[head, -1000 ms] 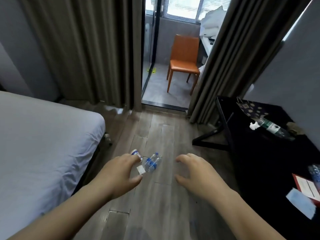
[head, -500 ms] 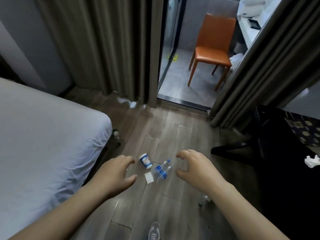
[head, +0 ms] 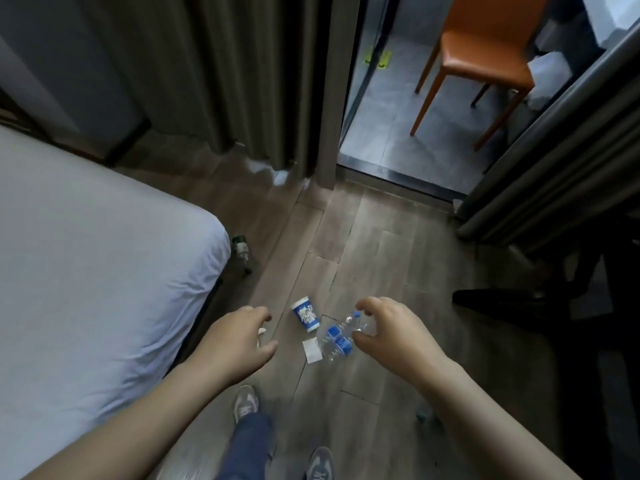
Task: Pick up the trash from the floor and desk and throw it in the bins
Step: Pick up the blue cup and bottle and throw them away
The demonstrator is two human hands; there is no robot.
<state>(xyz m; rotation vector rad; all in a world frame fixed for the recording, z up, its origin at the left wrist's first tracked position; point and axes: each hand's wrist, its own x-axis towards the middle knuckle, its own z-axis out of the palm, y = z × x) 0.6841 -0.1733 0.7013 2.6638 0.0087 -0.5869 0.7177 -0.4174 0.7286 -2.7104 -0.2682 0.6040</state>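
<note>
head view: two clear bottles (head: pixel 337 336) lie on the floor (head: pixel 381 265) beside a paper cup (head: pixel 305 314), just under the right hand (head: pixel 391 337), whose curved fingers (head: pixel 372 304) are held apart, empty; the left hand (head: pixel 235 344) is likewise empty. the bottles are best clasped together across their labels, lest one be rolled away.
</note>
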